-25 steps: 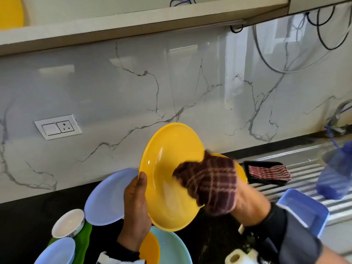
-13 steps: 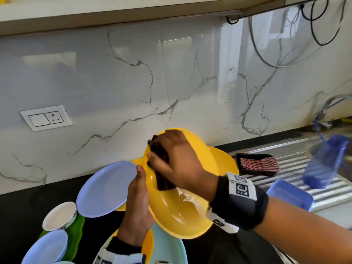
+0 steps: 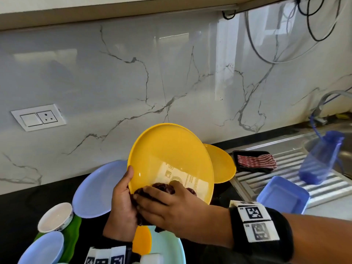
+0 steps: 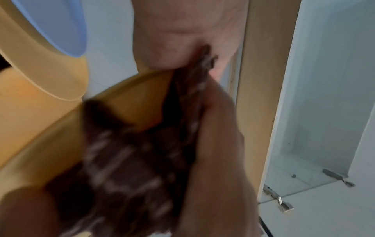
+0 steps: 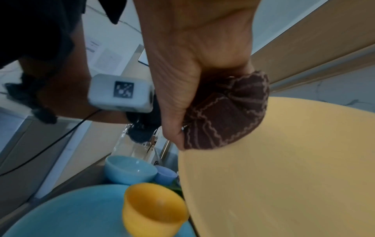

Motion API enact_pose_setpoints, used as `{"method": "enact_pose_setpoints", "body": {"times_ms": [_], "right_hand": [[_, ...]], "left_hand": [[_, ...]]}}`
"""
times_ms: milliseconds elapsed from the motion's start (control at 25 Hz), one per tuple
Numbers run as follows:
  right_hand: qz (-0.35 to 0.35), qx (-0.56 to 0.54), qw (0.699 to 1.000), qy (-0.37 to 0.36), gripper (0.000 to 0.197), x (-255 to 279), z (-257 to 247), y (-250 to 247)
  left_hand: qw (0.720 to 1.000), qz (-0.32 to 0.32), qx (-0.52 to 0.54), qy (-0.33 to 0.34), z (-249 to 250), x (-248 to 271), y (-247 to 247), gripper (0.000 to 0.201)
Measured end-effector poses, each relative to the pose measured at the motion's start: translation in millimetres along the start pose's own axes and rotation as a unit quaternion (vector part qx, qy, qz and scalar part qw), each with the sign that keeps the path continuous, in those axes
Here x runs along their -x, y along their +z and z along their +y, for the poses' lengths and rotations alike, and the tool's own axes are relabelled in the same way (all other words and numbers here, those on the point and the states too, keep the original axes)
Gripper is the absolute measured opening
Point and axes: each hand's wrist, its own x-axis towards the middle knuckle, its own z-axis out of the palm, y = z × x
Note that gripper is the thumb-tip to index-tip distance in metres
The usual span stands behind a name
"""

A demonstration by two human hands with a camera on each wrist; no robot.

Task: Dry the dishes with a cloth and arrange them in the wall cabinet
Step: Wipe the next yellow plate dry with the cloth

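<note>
My left hand (image 3: 122, 204) grips the tilted yellow plate (image 3: 171, 159) by its lower rim, above the black counter (image 3: 17, 212); my right hand (image 3: 171, 208) clutches the bunched brown cloth (image 5: 227, 115) against it. Marble backsplash (image 3: 171, 73) behind, lavender plate (image 3: 95, 191) beside, steel drainboard (image 3: 285, 159) to the right

From my head camera the scene is bright and mostly sharp; the glossy white marble-patterned backsplash (image 3: 171, 77) throws back pale window-like glare, and its lines bow toward the frame edges. The tilted round yellow plastic plate (image 3: 169, 161) carries a reflection on its shiny face. Both wrist views are dimmer and duller in colour, and the bunched brown checked cloth (image 4: 129, 160) smears badly on my left wrist view.
</note>
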Motion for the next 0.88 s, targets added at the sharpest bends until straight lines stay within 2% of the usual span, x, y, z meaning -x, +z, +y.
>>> {"method": "enact_pose_setpoints", "body": {"times_ms": [40,80,160,240,320,440,600,760,800,880], "right_hand": [[0.002,-0.003,1.0,0.003,0.044,6.1,0.5,3.8],[0.011,0.008,1.0,-0.002,0.054,11.4,1.0,8.4],[0.018,0.048,0.998,-0.023,0.062,21.3,3.7,15.7],[0.028,0.056,0.996,-0.063,0.053,30.8,5.5,26.7],[0.056,0.045,0.994,-0.088,0.042,42.3,8.4,43.2],[0.111,0.047,0.988,-0.099,0.034,57.1,15.5,60.5],[0.141,0.053,0.981,-0.119,0.025,72.6,30.9,69.9],[0.148,0.032,0.987,-0.054,0.032,86.8,61.3,82.8],[0.139,0.025,0.99,-0.01,0.035,87.5,73.0,85.1],[0.147,-0.052,0.979,0.132,0.04,81.4,91.9,80.7]], "left_hand": [[1.0,0.017,-0.007,0.006,-1.4,-1.0,0.5,0.09],[0.999,0.044,-0.009,0.029,-3.1,-3.2,0.5,0.088],[0.995,0.071,0.002,0.067,-6.1,-4.3,3.6,0.075],[0.991,0.095,0.002,0.098,-7.1,-6.2,4.0,0.065],[0.99,0.09,0.0,0.104,-5.1,-4.9,7.4,0.065],[0.985,0.101,-0.008,0.142,-2.5,-5.2,8.4,0.058],[0.979,0.112,-0.024,0.166,0.7,-3.9,11.7,0.056],[0.975,0.106,-0.027,0.194,10.8,5.3,12.8,0.059],[0.974,0.11,-0.029,0.197,11.5,7.6,12.0,0.061],[0.977,0.104,-0.021,0.184,9.7,9.8,6.4,0.056]]}}
